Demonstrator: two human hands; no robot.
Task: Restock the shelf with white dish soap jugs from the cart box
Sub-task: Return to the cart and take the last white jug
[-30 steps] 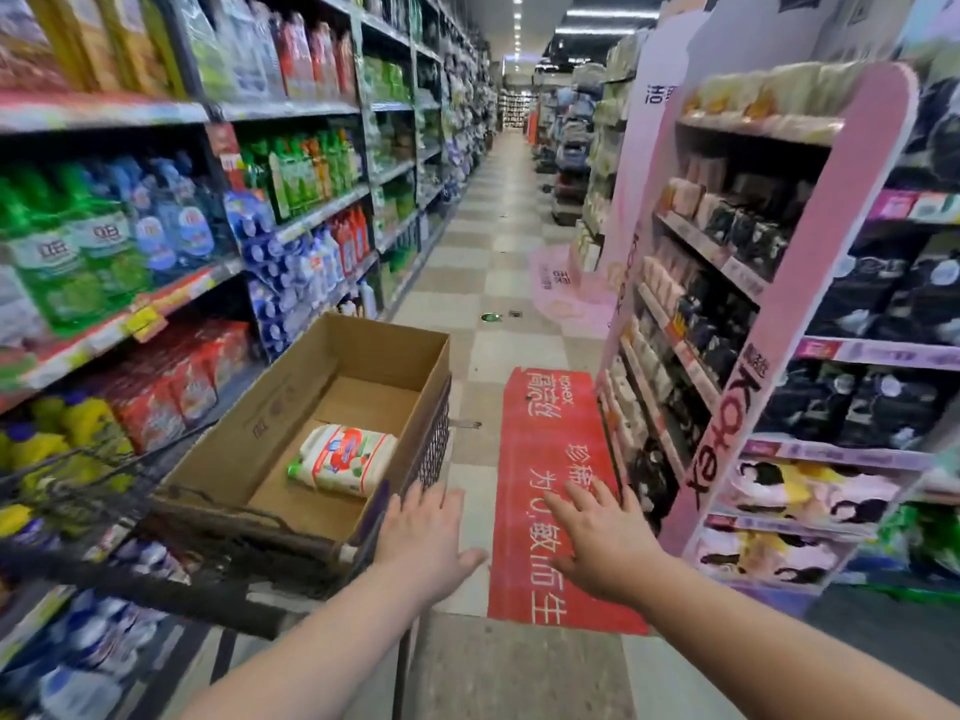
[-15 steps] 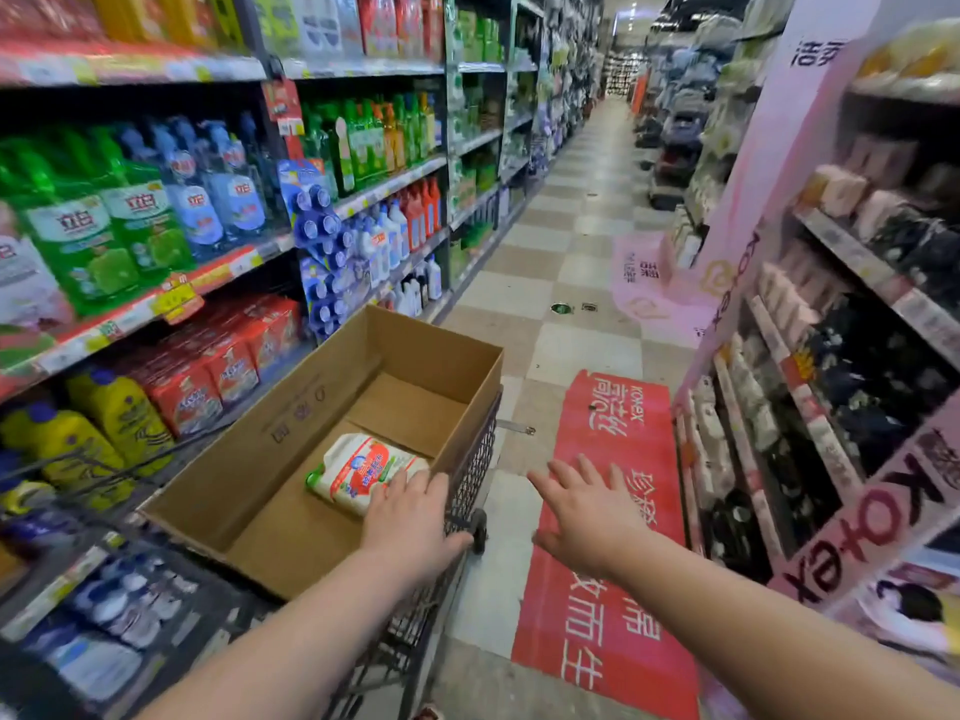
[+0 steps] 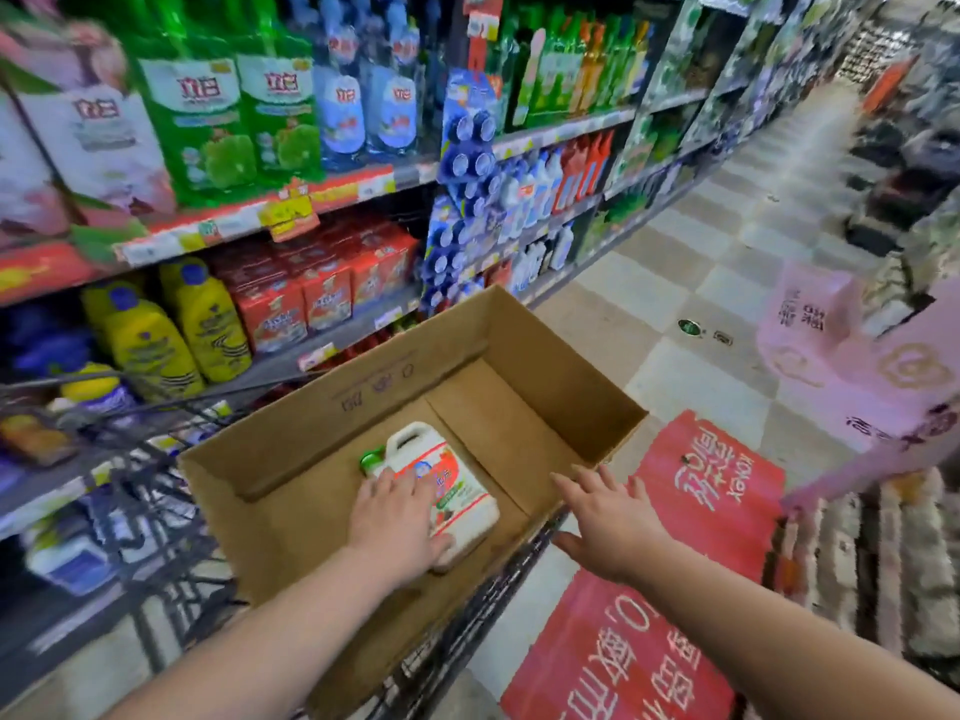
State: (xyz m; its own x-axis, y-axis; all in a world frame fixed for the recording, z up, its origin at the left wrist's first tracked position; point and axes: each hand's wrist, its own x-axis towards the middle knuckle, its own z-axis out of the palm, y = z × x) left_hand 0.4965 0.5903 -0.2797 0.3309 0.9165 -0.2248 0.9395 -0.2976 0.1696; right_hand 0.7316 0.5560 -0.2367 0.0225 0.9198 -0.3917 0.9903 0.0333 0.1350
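Note:
One white dish soap jug (image 3: 451, 485) with a green cap and a red label lies flat on the bottom of the open cardboard box (image 3: 332, 423) in the wire cart (image 3: 156, 501). My left hand (image 3: 397, 517) rests on top of the jug's near half, fingers spread over the label and thumb at its near edge. My right hand (image 3: 608, 517) hovers open, fingers apart, just outside the box's right rim. The shelf (image 3: 270, 220) on the left holds green and blue soap bottles, red boxes and yellow jugs.
A red floor mat (image 3: 675, 589) lies to the right of the cart. A pink display stand (image 3: 883, 366) and stocked racks line the right side. The tiled aisle (image 3: 691, 262) runs ahead past the box.
My view has swung left and down toward the box. My left hand went from the cart's near edge into the box and onto the jug. My right hand came closer to the box rim.

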